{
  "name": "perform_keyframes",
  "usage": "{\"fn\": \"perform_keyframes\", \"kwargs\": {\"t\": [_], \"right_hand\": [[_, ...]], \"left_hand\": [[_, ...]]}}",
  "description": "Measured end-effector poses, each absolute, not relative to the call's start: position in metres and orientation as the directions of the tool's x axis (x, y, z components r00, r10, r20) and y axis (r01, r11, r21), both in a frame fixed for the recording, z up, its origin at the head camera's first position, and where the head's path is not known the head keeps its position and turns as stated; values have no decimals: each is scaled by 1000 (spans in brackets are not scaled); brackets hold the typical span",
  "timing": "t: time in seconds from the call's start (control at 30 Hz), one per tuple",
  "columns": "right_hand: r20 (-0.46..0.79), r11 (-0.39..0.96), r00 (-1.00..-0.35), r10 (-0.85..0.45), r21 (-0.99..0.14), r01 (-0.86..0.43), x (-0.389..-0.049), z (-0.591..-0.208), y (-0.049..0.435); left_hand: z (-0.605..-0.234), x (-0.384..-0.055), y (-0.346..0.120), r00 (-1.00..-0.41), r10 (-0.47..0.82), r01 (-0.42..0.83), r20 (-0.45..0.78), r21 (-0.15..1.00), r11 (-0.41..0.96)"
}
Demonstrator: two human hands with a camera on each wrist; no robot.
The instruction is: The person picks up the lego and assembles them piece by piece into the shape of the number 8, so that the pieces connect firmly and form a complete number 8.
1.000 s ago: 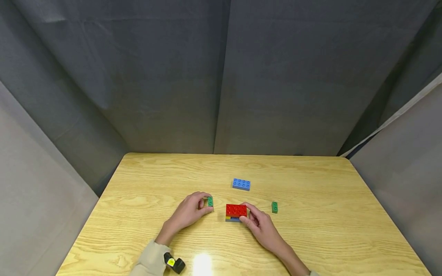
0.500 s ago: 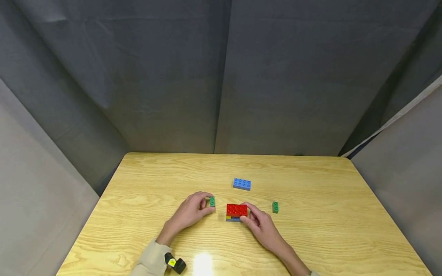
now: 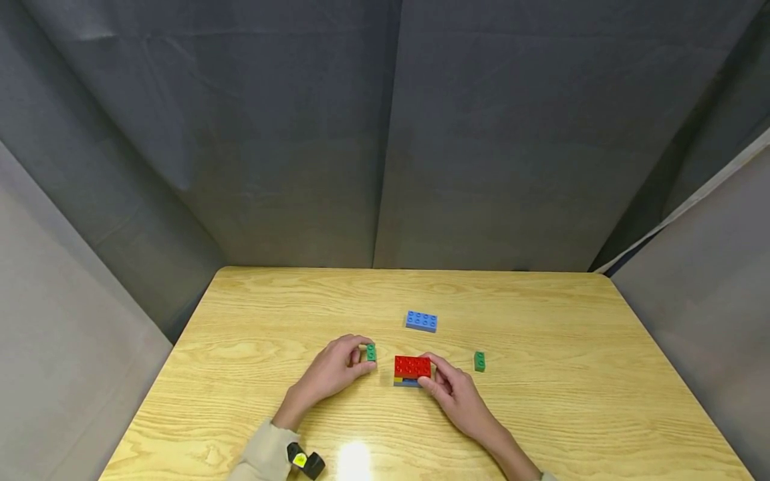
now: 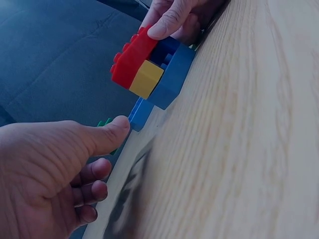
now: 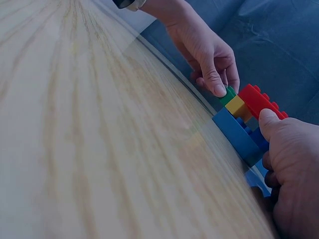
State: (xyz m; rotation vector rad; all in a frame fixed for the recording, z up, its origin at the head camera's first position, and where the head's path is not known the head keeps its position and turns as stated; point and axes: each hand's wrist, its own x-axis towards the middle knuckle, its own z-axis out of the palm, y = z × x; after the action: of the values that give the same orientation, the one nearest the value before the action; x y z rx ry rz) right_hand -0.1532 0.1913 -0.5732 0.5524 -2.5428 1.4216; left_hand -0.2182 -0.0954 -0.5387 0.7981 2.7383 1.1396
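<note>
My left hand (image 3: pixel 333 367) pinches a small green toy building brick (image 3: pixel 371 353) between thumb and fingers, studs up, just left of a brick stack. On that stack a red brick (image 3: pixel 412 366) forms the top, above a yellow brick (image 4: pixel 146 79) at one end and a blue brick (image 4: pixel 174 77) at the bottom. A hollow shows between the red and blue layers, with blue studs inside. My right hand (image 3: pixel 460 399) grips the stack's right end, thumb on the near side. In the left wrist view, my left thumb mostly hides the green brick.
Behind the stack lies a loose blue brick (image 3: pixel 422 321) with two rows of studs. Another small green brick (image 3: pixel 479 361) rests right of my right hand. Grey curtains (image 3: pixel 301 133) border the wooden table (image 3: pixel 571 401) at the back and sides.
My left hand has shifted slightly right with the green brick, nearer the stack. The right hand and the stack stay in place.
</note>
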Motion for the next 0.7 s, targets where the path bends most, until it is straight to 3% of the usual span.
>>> {"fn": "perform_keyframes", "kwargs": {"t": [0.7], "right_hand": [[331, 475, -914, -235, -781, -405, -152, -571, 190]], "left_hand": [[-529, -213, -94, -859, 498, 439, 122, 678, 590]]}}
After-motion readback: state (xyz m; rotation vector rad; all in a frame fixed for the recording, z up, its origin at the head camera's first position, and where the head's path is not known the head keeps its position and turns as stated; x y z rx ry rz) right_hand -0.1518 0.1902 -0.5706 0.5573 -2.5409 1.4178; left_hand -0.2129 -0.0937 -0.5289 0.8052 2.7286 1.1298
